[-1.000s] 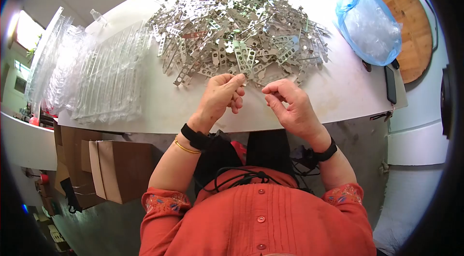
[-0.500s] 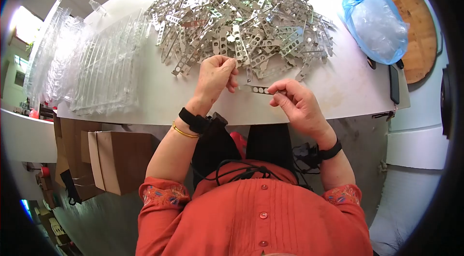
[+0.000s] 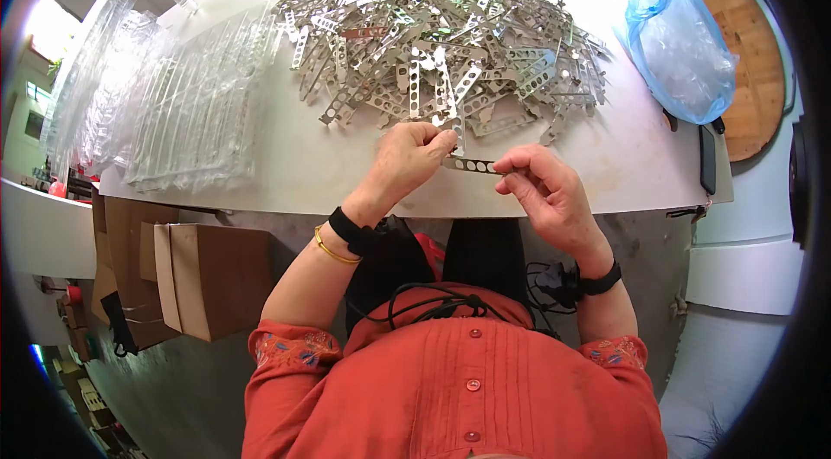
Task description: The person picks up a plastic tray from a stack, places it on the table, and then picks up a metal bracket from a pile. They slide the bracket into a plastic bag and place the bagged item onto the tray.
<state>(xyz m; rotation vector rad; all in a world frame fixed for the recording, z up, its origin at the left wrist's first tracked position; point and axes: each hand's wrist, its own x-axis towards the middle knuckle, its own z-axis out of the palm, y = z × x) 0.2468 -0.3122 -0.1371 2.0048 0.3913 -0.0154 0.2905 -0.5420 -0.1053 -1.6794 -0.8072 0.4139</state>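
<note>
A flat metal strip with a row of round holes (image 3: 474,165) spans the gap between my hands, just above the table's front part. My right hand (image 3: 547,199) pinches its right end between thumb and fingers. At the other end, my left hand (image 3: 407,160) is closed in a pinch, thumb against forefinger, with its fingertips right by the strip's left end. What those fingertips hold is hidden. Beyond the hands rises a large heap of similar perforated metal strips (image 3: 433,35), and some of its loose pieces lie close to my left fingertips.
Clear plastic trays (image 3: 195,104) stand at the left of the white table (image 3: 338,186). A blue plastic bag (image 3: 679,52) lies at the right, near a round wooden board (image 3: 751,69) and a dark phone-like object (image 3: 707,160). Cardboard boxes (image 3: 225,277) sit below on the left.
My left hand has moved right and slightly toward me, up to the strip's left end. My right hand still pinches the strip, a little further right, with more of the strip showing.
</note>
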